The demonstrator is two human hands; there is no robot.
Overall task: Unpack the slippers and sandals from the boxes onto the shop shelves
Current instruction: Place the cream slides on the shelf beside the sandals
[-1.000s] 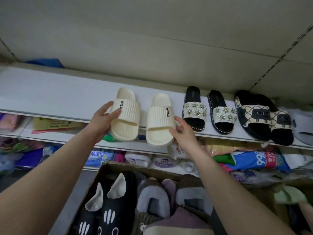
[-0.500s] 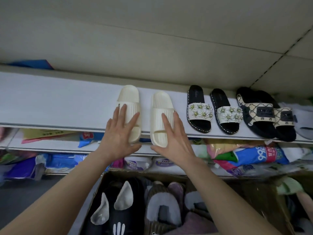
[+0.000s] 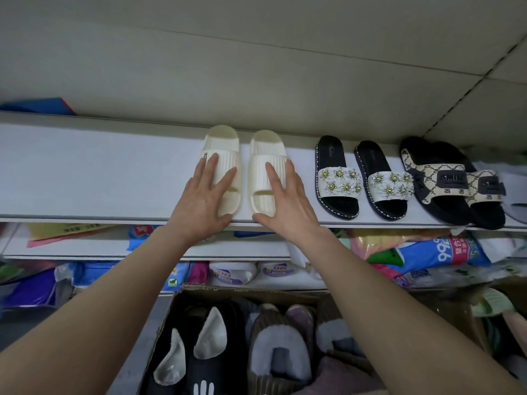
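Left hand (image 3: pixel 203 206) flat, fingers straight, pressing left cream slipper (image 3: pixel 225 166); right hand (image 3: pixel 286 203) likewise flat on right cream slipper (image 3: pixel 266 169). Pair side by side on white shelf (image 3: pixel 99 172), beside flowered sandals (image 3: pixel 362 178). Box (image 3: pixel 245 292) of plush slippers below.

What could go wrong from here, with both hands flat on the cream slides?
1. The cream slides sit with their toes right at the front edge of the shelf. If the left hand or right hand drags back, one could tip into the box below.
2. A sideways nudge from the right hand might knock the flower sandals, which lie close beside.
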